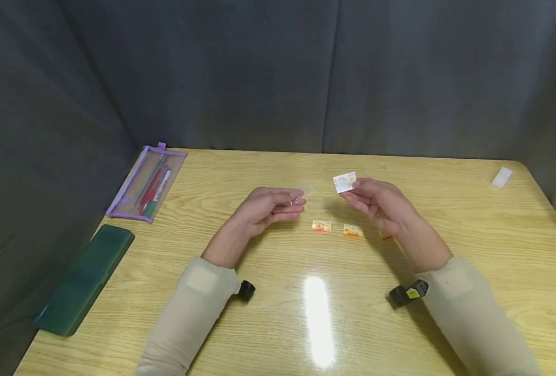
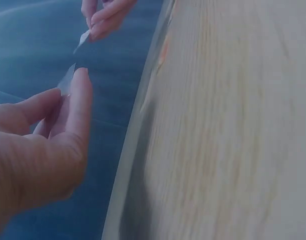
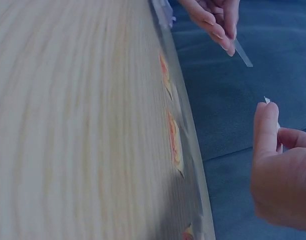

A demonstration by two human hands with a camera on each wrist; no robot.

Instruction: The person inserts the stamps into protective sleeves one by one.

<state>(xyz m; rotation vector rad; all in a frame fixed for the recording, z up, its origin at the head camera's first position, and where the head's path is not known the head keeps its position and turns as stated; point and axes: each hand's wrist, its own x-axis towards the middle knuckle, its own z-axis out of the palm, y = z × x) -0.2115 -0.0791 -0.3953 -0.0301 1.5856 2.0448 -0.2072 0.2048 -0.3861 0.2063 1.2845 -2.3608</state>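
Observation:
Between the thumb and fingers of my left hand (image 1: 270, 209) is a small clear plastic sleeve (image 1: 306, 186), thin and see-through in the left wrist view. My right hand (image 1: 377, 201) pinches a small white stamp (image 1: 344, 182) with a pale printed picture by its right edge. Both are held up off the table, a short gap apart. Below them lies a row of orange and yellow stamps: one at the left (image 1: 322, 226), one in the middle (image 1: 352, 231), and a third (image 1: 387, 236) partly hidden under my right hand.
A mesh pouch with purple trim (image 1: 129, 183) holding pens lies at the table's back left. In front of it is a dark green case (image 1: 87, 279). A white block (image 1: 501, 177) lies at the back right. Dark curtains (image 1: 259, 78) stand behind the wooden table (image 1: 268, 324).

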